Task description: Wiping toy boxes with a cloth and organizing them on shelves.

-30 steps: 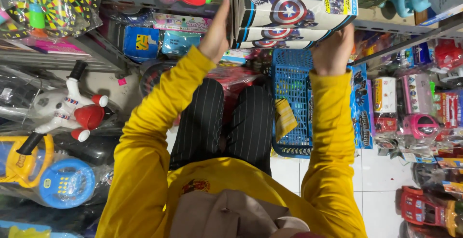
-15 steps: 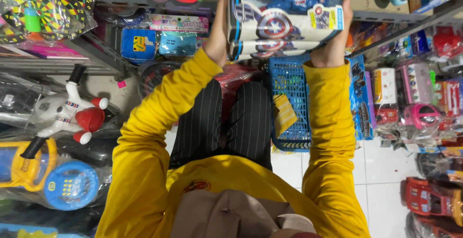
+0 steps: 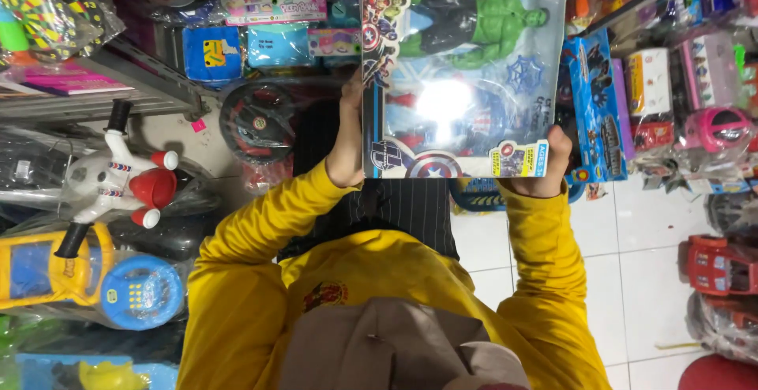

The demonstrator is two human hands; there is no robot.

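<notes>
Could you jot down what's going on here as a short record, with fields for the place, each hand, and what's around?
Place: toy shop aisle, white tiled floor
Held thing: action-figure box with clear window, green figure inside
Left hand: grips the box's left edge
Right hand: grips the box's lower right corner
Clothing: yellow sleeves
Left side: white and red ride-on toy, yellow and blue toy
Behind the box: toy steering wheel
Right side: blue boxed toy, red toy car
</notes>
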